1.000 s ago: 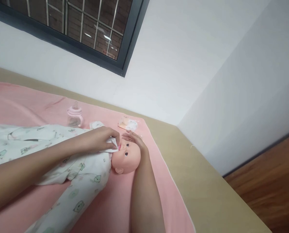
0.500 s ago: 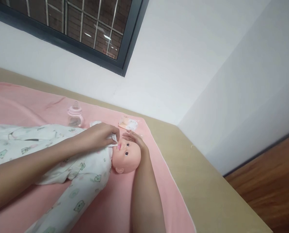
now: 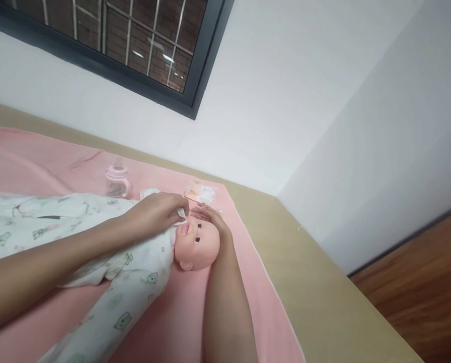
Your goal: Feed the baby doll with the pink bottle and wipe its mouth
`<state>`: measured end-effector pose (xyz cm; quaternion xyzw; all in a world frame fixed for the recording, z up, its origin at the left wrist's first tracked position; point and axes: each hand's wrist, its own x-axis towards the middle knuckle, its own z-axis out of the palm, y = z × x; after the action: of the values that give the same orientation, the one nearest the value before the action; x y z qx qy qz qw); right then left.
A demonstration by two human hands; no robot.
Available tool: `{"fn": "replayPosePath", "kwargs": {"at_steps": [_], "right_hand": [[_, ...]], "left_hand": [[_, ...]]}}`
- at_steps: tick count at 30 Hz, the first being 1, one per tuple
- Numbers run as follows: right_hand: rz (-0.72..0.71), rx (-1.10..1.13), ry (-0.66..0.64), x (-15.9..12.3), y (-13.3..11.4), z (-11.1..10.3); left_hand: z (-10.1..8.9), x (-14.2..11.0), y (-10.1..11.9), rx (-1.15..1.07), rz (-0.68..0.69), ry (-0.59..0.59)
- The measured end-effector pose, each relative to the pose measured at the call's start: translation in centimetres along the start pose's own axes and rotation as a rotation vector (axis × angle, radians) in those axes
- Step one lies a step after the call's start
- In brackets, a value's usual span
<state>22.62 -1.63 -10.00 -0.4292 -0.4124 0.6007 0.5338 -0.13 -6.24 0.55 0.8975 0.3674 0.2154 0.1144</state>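
Note:
A baby doll (image 3: 201, 247) in a white suit (image 3: 134, 262) with green animal prints lies face up, its bald head to the right. My left hand (image 3: 163, 209) reaches over its chest, closed on a white tissue (image 3: 180, 216) beside the doll's mouth and cheek. Along the far side of the head, my right hand (image 3: 212, 217) lies against it with fingers stretched out; part of that hand is hidden behind the head.
Under the doll is a pink blanket (image 3: 180, 312) on a wooden surface (image 3: 286, 252). A baby bottle (image 3: 117, 179) with a pink collar stands behind the doll's body. Near the wall lies a small printed packet (image 3: 200, 192). A barred window (image 3: 153, 45) is above.
My left hand has shifted slightly with the tissue, up and to the right along the doll's cheek, showing more of the mouth. My right hand stays at the head.

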Motion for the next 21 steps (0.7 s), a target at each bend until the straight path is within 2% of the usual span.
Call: {"fn": "replayPosePath", "kwargs": {"at_steps": [6, 13, 17, 21], "right_hand": [[0.001, 0.006, -0.036, 0.3, 0.2, -0.2], [-0.012, -0.083, 0.018, -0.6, -0.5, 0.6], [0.026, -0.118, 0.011, -1.1, -1.3, 1.0], [0.012, -0.105, 0.022, -1.6, -1.6, 1.4]], "left_hand": [[0.0, -0.2, 0.1, -0.014, -0.014, 0.005], [-0.3, -0.2, 0.0, -0.074, 0.015, 0.072], [-0.4, -0.2, 0.0, -0.175, 0.079, 0.048], [-0.3, -0.2, 0.0, -0.212, 0.088, 0.018]]}}
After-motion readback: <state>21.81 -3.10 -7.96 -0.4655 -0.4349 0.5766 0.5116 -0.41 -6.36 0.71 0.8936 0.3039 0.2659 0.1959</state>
